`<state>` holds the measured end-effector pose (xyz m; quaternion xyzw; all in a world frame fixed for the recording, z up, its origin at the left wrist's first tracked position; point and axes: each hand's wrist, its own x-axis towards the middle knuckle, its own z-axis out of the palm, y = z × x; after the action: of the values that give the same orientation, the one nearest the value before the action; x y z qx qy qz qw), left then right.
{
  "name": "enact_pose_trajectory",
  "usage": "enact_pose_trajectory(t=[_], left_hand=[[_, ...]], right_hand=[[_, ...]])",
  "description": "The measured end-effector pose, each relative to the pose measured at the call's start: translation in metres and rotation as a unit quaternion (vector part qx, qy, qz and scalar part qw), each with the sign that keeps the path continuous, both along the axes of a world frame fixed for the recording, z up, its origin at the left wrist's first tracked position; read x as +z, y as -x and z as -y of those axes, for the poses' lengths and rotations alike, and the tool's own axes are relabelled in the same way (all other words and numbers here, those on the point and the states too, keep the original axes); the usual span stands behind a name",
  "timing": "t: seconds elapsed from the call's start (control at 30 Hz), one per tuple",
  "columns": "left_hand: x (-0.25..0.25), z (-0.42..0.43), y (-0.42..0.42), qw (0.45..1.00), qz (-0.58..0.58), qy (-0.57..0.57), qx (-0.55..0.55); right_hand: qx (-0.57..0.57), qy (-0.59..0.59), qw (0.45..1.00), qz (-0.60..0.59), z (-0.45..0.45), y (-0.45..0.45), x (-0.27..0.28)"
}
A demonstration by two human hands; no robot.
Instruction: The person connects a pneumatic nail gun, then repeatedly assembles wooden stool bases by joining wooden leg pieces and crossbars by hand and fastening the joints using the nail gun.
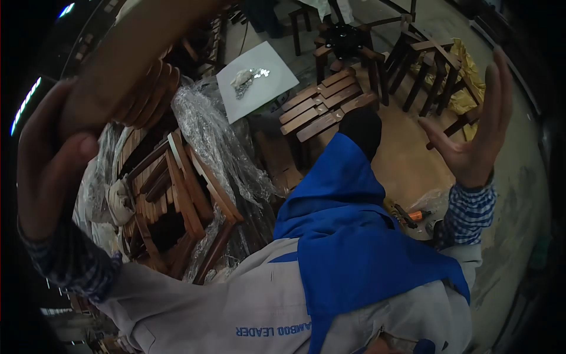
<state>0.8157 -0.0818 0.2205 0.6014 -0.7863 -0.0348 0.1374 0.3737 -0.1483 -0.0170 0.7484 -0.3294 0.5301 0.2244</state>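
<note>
- From the head view, the left hand point(42, 159) has thumb and fingers clamped on a wooden piece point(127, 56), which looms at upper left, close to the camera.
- The right hand point(479, 135) is spread wide with nothing in it, well apart from that piece; with one hand bearing it, I'd worry about it swinging or slipping.
- If it drops or swings low, I reckon it could knock the stacked wooden parts point(186, 197) or snag the loose plastic wrap point(206, 121) beside them.
- The white board point(236, 106) carries small shiny bits that a bump might scatter.
- A slatted wooden seat point(327, 103), stools point(433, 74) and an orange-handled tool point(418, 215) crowd the footing.
</note>
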Motion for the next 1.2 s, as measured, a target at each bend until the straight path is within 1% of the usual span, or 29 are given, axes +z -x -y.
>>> enact_pose_trajectory(t=[0.03,0.07,0.1,0.13,0.17,0.2,0.23,0.27,0.3,0.33,0.37,0.43,0.47,0.5,0.53,0.6,0.63,0.7,0.73,0.77,0.8,0.83,0.93,1.0,1.03,1.07,1.13,1.17,1.2], left_hand=[[-0.007,0.025,0.024,0.996,0.021,-0.018,-0.083],[-0.018,0.054,0.05,0.98,0.019,-0.05,-0.192],[-0.029,0.078,0.078,0.951,0.018,-0.081,-0.297],[-0.035,0.093,0.105,0.926,0.044,-0.098,-0.362],[-0.04,0.106,0.13,0.895,0.071,-0.112,-0.426],[-0.055,0.127,0.152,0.891,0.067,-0.105,-0.436],[-0.084,0.151,0.173,0.882,0.009,0.062,-0.467],[-0.119,0.175,0.188,0.845,-0.051,0.224,-0.483],[-0.154,0.192,0.191,0.784,-0.111,0.374,-0.483],[-0.182,0.205,0.187,0.794,-0.146,0.416,-0.419],[-0.215,0.221,0.183,0.798,-0.181,0.457,-0.349],[-0.32,0.238,0.166,0.909,-0.203,0.273,-0.242],[-0.379,0.242,0.16,0.961,-0.132,0.148,-0.195],[-0.44,0.243,0.153,0.983,-0.038,0.054,-0.173],[-0.487,0.239,0.153,0.991,0.042,-0.08,-0.103],[-0.578,0.23,0.148,0.982,0.132,-0.125,-0.052],[-0.597,0.228,0.15,0.982,0.13,-0.126,-0.056],[-0.588,0.224,0.163,0.983,0.176,-0.052,-0.02],[-0.582,0.228,0.165,0.976,0.138,-0.164,-0.02],[-0.572,0.23,0.167,0.953,0.077,-0.292,-0.014],[-0.569,0.232,0.17,0.91,0.017,-0.414,-0.005],[-0.589,0.235,0.172,0.904,0.005,-0.427,0.005],[-0.58,0.248,0.204,0.924,-0.018,-0.383,0.001],[-0.541,0.253,0.231,0.914,-0.068,-0.4,0.0],[-0.52,0.256,0.245,0.911,-0.089,-0.403,-0.004],[-0.496,0.255,0.258,0.915,-0.116,-0.382,-0.049],[-0.446,0.249,0.292,0.923,-0.119,-0.352,-0.098],[-0.42,0.245,0.307,0.927,-0.131,-0.326,-0.129],[-0.393,0.24,0.322,0.912,-0.161,-0.349,-0.146]], right_hand=[[-0.011,0.004,1.0,-0.004,-0.004,-0.001,0.021],[-0.123,0.008,0.985,-0.121,-0.008,-0.002,0.038],[-0.232,0.009,0.944,-0.234,-0.011,-0.003,0.048],[-0.243,0.013,0.94,-0.24,-0.013,0.004,0.046],[-0.228,-0.018,0.951,-0.209,-0.017,0.018,0.036],[-0.212,-0.049,0.96,-0.178,-0.021,0.034,0.028],[-0.259,-0.044,0.95,-0.168,-0.028,0.047,0.026],[-0.305,-0.041,0.939,-0.156,-0.036,0.061,0.021],[-0.328,-0.067,0.934,-0.126,-0.045,0.08,0.011],[-0.351,-0.093,0.927,-0.094,-0.054,0.103,-0.001],[-0.398,-0.113,0.905,-0.095,-0.068,0.122,-0.016],[-0.486,-0.165,0.855,-0.07,-0.108,0.154,-0.044],[-0.524,-0.2,0.826,-0.048,-0.128,0.17,-0.053],[-0.536,-0.214,0.816,-0.028,-0.146,0.186,-0.061],[-0.546,-0.23,0.805,-0.009,-0.161,0.194,-0.065],[-0.566,-0.248,0.786,0.003,-0.184,0.199,-0.077],[-0.587,-0.257,0.768,0.021,-0.19,0.199,-0.082],[-0.581,-0.267,0.768,0.039,-0.196,0.196,-0.089],[-0.572,-0.279,0.769,0.06,-0.199,0.194,-0.095],[-0.576,-0.284,0.764,0.06,-0.199,0.188,-0.099],[-0.571,-0.303,0.758,0.087,-0.194,0.181,-0.104],[-0.567,-0.319,0.751,0.116,-0.188,0.175,-0.108],[-0.566,-0.343,0.739,0.128,-0.169,0.155,-0.114],[-0.6,-0.33,0.721,0.106,-0.155,0.151,-0.122],[-0.601,-0.312,0.73,0.093,-0.147,0.147,-0.121],[-0.601,-0.29,0.74,0.082,-0.137,0.142,-0.118],[-0.606,-0.27,0.743,0.087,-0.12,0.135,-0.116],[-0.617,-0.264,0.735,0.093,-0.114,0.134,-0.112],[-0.63,-0.241,0.732,0.096,-0.11,0.134,-0.108]])
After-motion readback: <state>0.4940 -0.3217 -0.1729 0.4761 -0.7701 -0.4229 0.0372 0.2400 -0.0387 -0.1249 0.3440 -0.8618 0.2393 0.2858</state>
